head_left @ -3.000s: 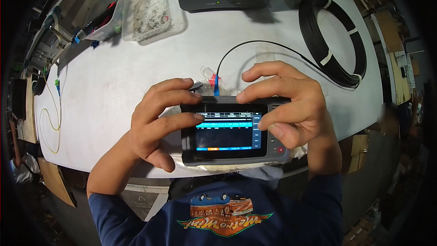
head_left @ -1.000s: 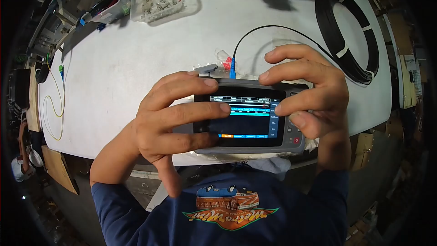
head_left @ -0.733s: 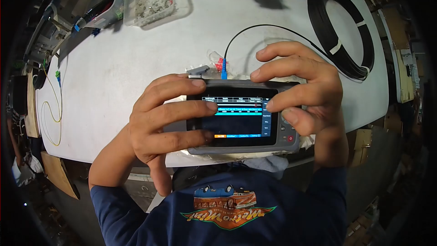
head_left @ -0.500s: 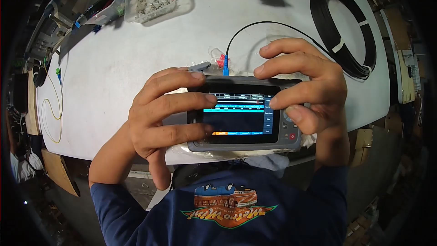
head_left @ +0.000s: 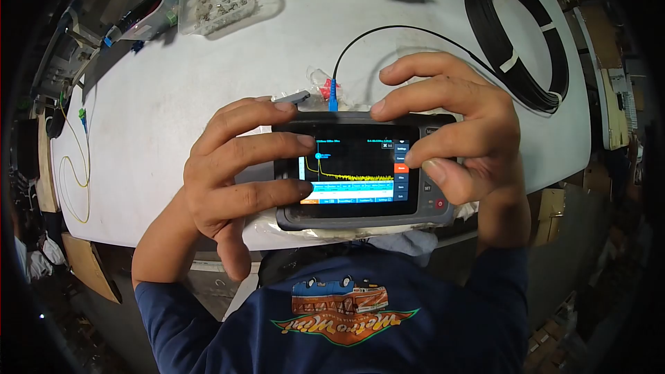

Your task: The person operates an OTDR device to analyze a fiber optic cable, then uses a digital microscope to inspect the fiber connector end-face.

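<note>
Tester: a flat, rectangular tester (head_left: 360, 216) with a grey rounded casing and a glossy dark screen, held level over the near edge of the bench (head_left: 208, 76).
Left hand: the left hand (head_left: 222, 173) is closed on the tester's left end, three fingers curled across the screen's edge, thumb hanging below.
Right hand: the right hand (head_left: 464, 131) is clamped on the right end, fingers over the top rim, thumb tip at the screen's side buttons.
Connector: a small blue plug (head_left: 332, 102) stands in the top edge, and a thin black cable (head_left: 388, 30) arcs from it.
Coil: a thick black ring (head_left: 516, 38) bound with white ties.
Bench: smooth, white, matte.
Change: half a second ago the screen held a table with a cyan bar; now it shows a yellow trace.
</note>
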Available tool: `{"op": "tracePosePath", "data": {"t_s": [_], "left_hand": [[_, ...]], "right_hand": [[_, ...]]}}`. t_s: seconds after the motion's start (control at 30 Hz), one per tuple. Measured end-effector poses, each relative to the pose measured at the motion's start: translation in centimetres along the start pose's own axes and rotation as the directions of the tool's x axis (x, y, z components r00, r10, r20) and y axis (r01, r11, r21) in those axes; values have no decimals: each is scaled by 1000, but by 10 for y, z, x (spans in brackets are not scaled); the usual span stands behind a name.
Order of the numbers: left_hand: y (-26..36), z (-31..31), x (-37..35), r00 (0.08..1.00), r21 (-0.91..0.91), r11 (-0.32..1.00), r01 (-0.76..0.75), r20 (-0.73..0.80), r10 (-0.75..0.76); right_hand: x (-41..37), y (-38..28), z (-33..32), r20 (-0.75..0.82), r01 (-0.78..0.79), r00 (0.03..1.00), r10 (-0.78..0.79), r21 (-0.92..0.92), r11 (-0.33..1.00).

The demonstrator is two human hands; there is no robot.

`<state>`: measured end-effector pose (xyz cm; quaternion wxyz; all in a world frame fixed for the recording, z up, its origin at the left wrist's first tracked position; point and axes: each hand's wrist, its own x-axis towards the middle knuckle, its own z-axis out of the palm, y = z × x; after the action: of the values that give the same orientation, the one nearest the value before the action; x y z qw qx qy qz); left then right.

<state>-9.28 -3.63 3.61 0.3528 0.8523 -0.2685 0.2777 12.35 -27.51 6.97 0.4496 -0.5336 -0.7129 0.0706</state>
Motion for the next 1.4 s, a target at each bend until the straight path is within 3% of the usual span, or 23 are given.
{"op": "tracePosePath", "data": {"t_s": [0.57,0.63,0.73,0.93,1.07,1.4], "left_hand": [[-3,-1,-3,1000,-11,1000,3,22,-3],[1,0,-4,996,-5,997,78,47,-78],[-3,0,-2,1000,-18,1000,18,22,-18],[-2,1,0,1000,-10,1000,23,12,-23],[-2,2,-1,1000,-16,1000,25,4,-25],[-4,2,-3,1000,-23,1000,13,11,-13]], "right_hand": [[0,1,-1,16,-18,1000,18,-31,999],[0,0,-1,30,-18,999,19,-30,999],[1,-2,1,55,-37,998,40,-70,997],[-1,2,-3,6,9,1000,-9,-19,1000],[0,-3,0,53,-48,997,49,-28,998],[-3,4,-5,-6,35,999,-35,-21,999]]}}
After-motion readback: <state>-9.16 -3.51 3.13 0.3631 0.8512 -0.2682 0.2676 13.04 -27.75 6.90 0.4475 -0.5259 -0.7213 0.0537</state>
